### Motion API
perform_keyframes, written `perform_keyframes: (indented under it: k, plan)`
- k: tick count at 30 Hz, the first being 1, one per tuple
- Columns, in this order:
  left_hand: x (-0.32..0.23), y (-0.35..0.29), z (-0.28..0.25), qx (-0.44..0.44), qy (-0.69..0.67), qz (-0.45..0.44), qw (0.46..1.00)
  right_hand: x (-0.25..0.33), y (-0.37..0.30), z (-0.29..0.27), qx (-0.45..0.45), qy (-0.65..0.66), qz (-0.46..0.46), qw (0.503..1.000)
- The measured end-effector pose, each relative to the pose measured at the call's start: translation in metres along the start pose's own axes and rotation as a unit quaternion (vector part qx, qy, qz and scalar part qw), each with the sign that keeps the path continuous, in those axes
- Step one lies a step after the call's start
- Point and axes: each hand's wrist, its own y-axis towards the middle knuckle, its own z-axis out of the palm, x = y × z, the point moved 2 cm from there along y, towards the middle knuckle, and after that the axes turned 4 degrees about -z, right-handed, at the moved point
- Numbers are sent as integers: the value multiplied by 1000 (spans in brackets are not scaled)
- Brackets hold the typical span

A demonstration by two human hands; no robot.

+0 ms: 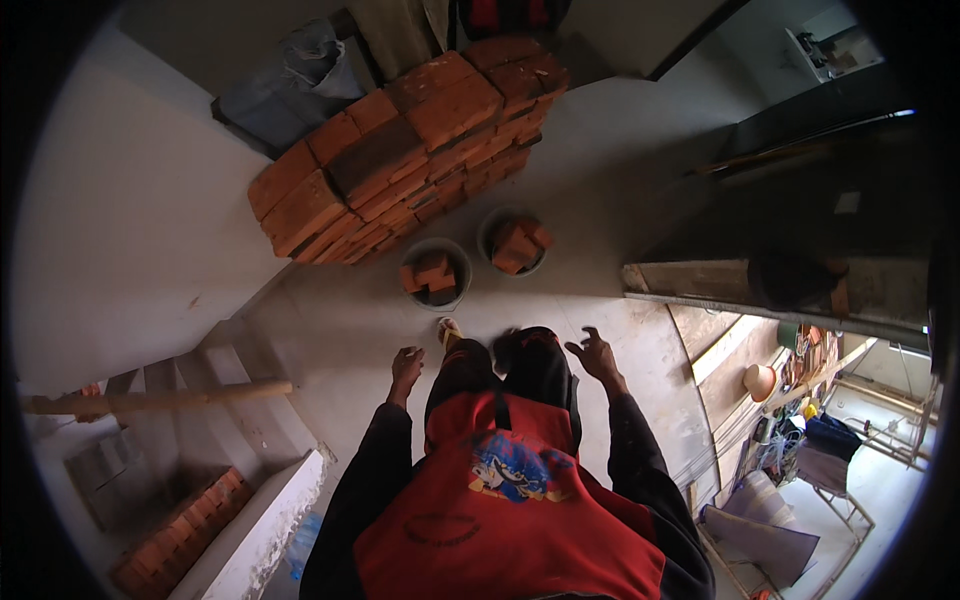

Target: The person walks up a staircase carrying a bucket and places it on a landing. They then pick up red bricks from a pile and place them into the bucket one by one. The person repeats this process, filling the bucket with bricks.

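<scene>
Two round buckets stand on the floor in front of my feet. Broken and whole red bricks (432,270) fill the left bucket (464,287), and more bricks (516,247) lie in the right bucket (484,236). My left hand (406,371) hangs beside my left thigh, empty, its fingers loosely bent and apart. On the other side my right hand (596,360) is held out past my right leg, holding nothing, with fingers spread. Neither hand touches a bucket; the left bucket is nearest to my left hand.
A long stack of red bricks (400,150) stands beyond the buckets, with a grey bin (290,95) behind it. To the left are a wooden pole (160,398), steps and another brick pile (185,530). An opening at right shows a lower area with planks and a chair.
</scene>
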Motion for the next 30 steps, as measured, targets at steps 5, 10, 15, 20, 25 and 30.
perform_keyframes:
  k: [5,10,15,20,25,30]
  plan:
    - [-47,2,65,7,218,83,972,13,129,-4,105,-29,-43,993]
    - [-60,-25,157,-67,318,-106,940,-11,262,51,201,-113,-97,968]
    - [-45,-22,238,-25,392,-261,882,-28,353,100,173,-108,-180,962]
    - [-44,17,289,-47,425,-271,862,-40,395,142,190,-117,-183,957]
    - [-29,27,302,-70,415,-283,862,-46,409,169,179,-128,-130,967]
    - [-21,33,302,-67,402,-297,864,-63,404,188,215,-64,-147,963]
